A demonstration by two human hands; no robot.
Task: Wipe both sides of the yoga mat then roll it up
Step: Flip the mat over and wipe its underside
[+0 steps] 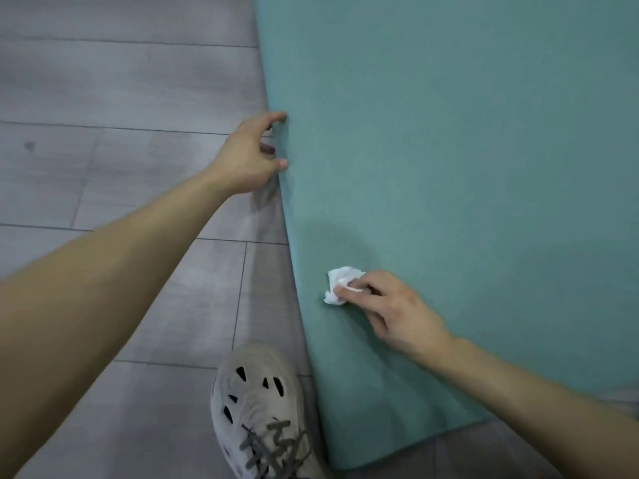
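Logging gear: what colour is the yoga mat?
The yoga mat is teal green; head view.

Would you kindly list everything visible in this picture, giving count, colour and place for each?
yoga mat: one, teal, lying unrolled on the floor, filling the right and upper part of the view
wipe: one, white, crumpled, on the mat near its left edge
floor: grey wood-look planks, left of the mat and under it
shoe: one, pale grey with holes and grey laces, bottom centre, beside the mat's near left corner
left hand: one, fingers curled round the mat's left edge
right hand: one, pinching the wipe against the mat
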